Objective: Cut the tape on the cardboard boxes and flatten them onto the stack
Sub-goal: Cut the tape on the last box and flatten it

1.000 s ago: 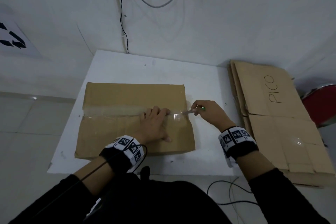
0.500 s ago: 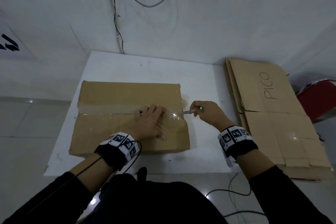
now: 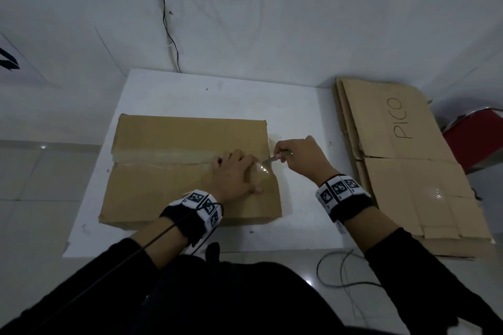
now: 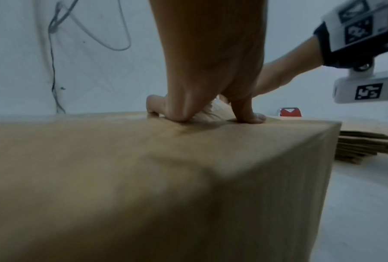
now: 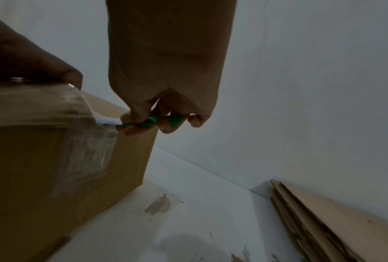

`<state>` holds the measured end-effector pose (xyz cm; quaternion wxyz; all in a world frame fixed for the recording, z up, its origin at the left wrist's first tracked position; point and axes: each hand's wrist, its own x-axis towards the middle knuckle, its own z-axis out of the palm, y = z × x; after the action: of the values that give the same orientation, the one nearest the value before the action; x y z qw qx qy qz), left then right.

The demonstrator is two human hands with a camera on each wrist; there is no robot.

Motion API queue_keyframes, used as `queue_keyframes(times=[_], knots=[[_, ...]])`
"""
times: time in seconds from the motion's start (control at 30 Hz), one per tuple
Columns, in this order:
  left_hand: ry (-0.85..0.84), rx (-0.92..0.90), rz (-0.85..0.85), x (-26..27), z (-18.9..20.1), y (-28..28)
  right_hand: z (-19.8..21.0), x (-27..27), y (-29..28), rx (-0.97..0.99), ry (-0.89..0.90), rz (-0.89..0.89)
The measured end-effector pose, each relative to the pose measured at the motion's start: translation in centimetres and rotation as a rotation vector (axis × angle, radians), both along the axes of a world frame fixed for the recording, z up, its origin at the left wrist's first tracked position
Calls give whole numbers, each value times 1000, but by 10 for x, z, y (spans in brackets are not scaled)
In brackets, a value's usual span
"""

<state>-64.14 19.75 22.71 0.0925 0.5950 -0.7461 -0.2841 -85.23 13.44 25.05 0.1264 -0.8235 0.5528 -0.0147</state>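
1. The right hand [image 3: 298, 156] pinches a small green-handled knife [image 5: 152, 122] between thumb and curled fingers. The thin blade pokes out toward the box.
2. The left hand [image 3: 235, 175] lies flat with straight fingers and holds nothing. It presses down on the top of the big brown cardboard box [image 3: 152, 190], just beside the blade.
3. A second ago the blade tip was at the same end of the clear shiny tape [image 3: 163, 153]. It has hardly moved, so I think the cut is only starting.
4. The tape runs away from the knife, along the middle seam, and looks mostly uncut.
5. The right wrist is bent, so the knife points sideways at the box edge.
6. The stack of flat brown cardboard [image 3: 402, 160] lies on the other side of the knife hand, well apart from the box.
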Motion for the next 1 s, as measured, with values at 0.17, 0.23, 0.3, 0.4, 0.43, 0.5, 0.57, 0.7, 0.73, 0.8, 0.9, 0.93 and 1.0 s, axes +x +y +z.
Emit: queue_keyframes(times=[0.17,0.23,0.3,0.4,0.43,0.5,0.57,0.7,0.73,0.8,0.9,0.93,1.0], knots=[[-5,-14,-25,1,1,1,-1,-18,3,82,-102,-90],[4,-15,-63,0,1,1,-3,-13,5,82,-90,-81],[31,-1,-80,1,1,-2,-2,-7,5,86,-105,-69],[66,86,12,-1,0,-7,-2,-9,8,125,-154,-87],[74,100,65,-4,1,-7,-2,-10,10,126,-153,-89],[65,75,161,-12,1,-7,-5,-11,15,109,-147,-86],[42,25,214,-19,1,-2,-7,-11,18,88,-147,-88],[71,-44,200,-21,-4,8,-4,-6,21,81,-173,-81],[81,-46,193,-21,-5,9,-4,-3,21,88,-165,-77],[103,-47,184,-19,-4,10,-4,-1,21,104,-141,-76],[154,-60,179,-18,-5,12,1,-6,20,205,-185,-91],[170,-69,171,-18,-6,14,3,-8,20,248,-202,-99],[179,-100,161,-18,-7,15,3,-4,20,276,-217,-100]])
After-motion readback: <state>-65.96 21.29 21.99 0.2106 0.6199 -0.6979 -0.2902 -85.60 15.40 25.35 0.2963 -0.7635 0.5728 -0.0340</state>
